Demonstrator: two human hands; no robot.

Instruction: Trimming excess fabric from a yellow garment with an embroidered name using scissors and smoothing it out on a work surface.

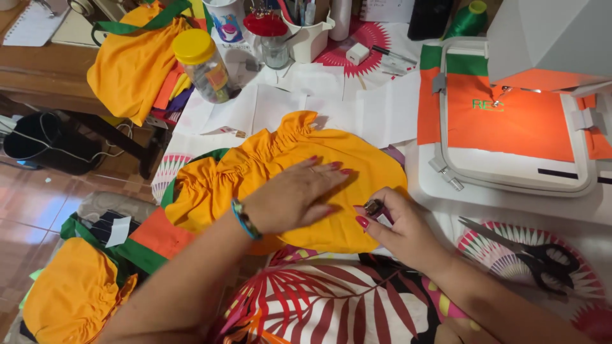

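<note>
Yellow gathered fabric piece (299, 175) lies flat on the counter (510, 197) under left hand (299, 194), fingers spread wide, long axis running left-right; right hand (398, 226), just beside its right edge, pinches a small dark tool (373, 207).

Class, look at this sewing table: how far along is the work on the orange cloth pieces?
Done: gathered orange pieces lie piled aside. In hand: the left hand flattens a gathered orange piece while the right hand holds a small tool at its edge. Left: the hooped orange cloth shows only a few green stitched letters.
</note>
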